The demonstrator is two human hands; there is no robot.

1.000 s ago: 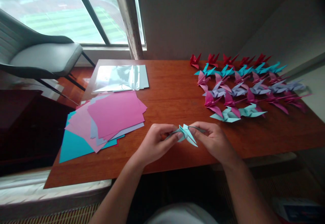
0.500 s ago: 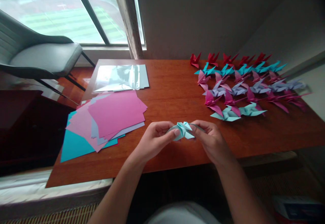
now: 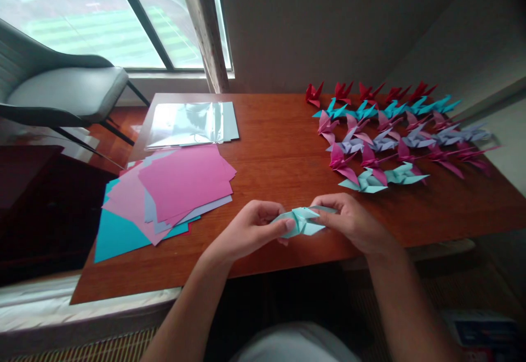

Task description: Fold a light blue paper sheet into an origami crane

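Note:
A pale mint-green origami crane (image 3: 303,222) is held between my two hands, just above the table's near edge. My left hand (image 3: 257,229) pinches its left wing, thumb on top and fingers curled beneath. On the other side my right hand (image 3: 349,220) grips the right part of the crane, its thumb and fingers closed on the paper. Parts of both wings are hidden by the fingers. Beyond my right hand, a finished mint crane (image 3: 367,180) stands beside another of the same colour.
Rows of red, turquoise, pink, lavender and magenta cranes (image 3: 341,162) fill the table's right side. Fanned coloured paper sheets (image 3: 184,181) lie on the left, with a clear plastic packet (image 3: 187,124) behind them. A chair (image 3: 69,91) stands by the window.
The mint crane has shifted slightly right and toward me, and its upper folds look flatter. Both hands still hold it; the right hand's grip has moved a little outward.

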